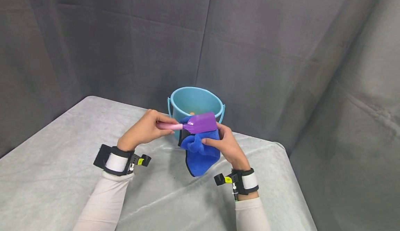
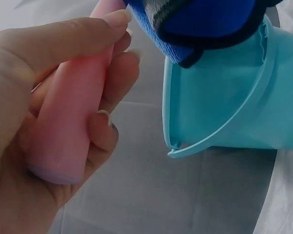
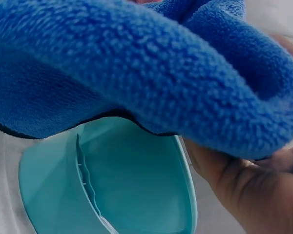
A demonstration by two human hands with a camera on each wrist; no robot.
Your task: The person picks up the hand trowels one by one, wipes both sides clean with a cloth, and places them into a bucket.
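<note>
A toy spade held over a bucket, its blade wrapped in a cloth.

At the centre of the head view, the left hand (image 1: 144,129) curls its fingers round the pink handle of the purple plastic toy spade (image 1: 200,122), whose long axis runs left to right. Its blade points toward the right hand (image 1: 225,144), which pinches the bunched blue microfibre cloth (image 1: 199,151) against the blade's underside. Both hands hold the spade just in front of the light blue plastic bucket (image 1: 195,101), above the grey cloth-covered table (image 1: 56,175).
</note>
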